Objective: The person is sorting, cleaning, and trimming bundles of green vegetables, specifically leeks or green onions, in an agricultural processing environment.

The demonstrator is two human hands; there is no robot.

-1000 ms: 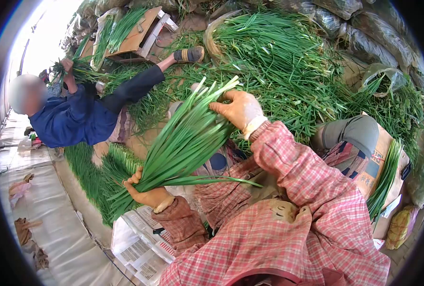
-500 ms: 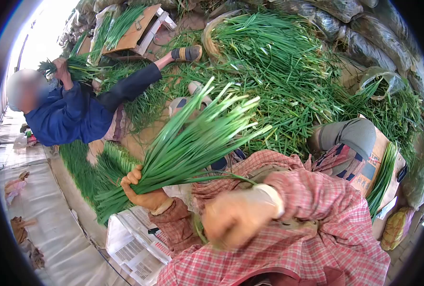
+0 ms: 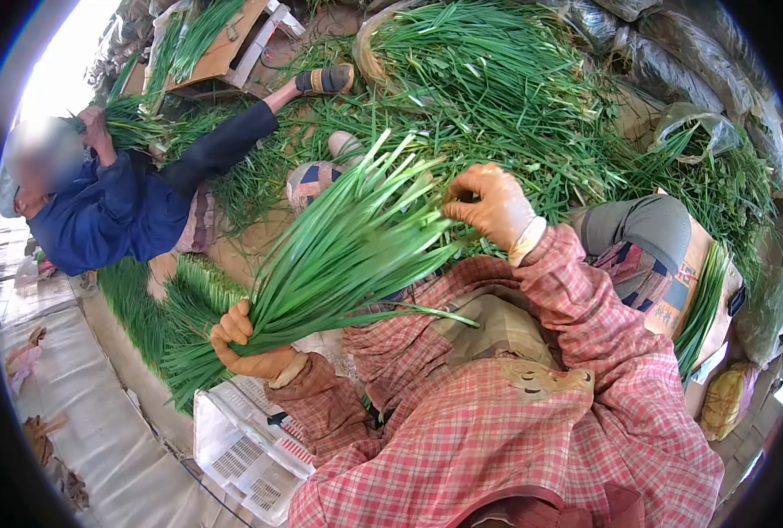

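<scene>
A fanned bunch of garlic chives [image 3: 347,251] slants across my lap, its pale stem ends pointing up and to the right. My left hand [image 3: 255,343], in an orange-tan glove, is wrapped round the leafy lower part. At the stem ends, my gloved right hand [image 3: 494,207] pinches with thumb and fingers; the tips meet at the edge of the bunch, on a stalk of chives as far as I can see. One loose stalk [image 3: 440,312] sticks out below the bunch towards my checked apron.
A large heap of chives [image 3: 497,79] lies ahead amid scattered trimmings. Neat bunches [image 3: 202,282] are lined up at left, beside a white crate [image 3: 242,449]. Another person in blue [image 3: 118,216] sits at left holding chives. Filled plastic bags [image 3: 673,66] are stacked at far right.
My right hand has moved up and away from my chest to the stem ends of the bunch. My left hand still holds the bunch, shifted slightly left in view.
</scene>
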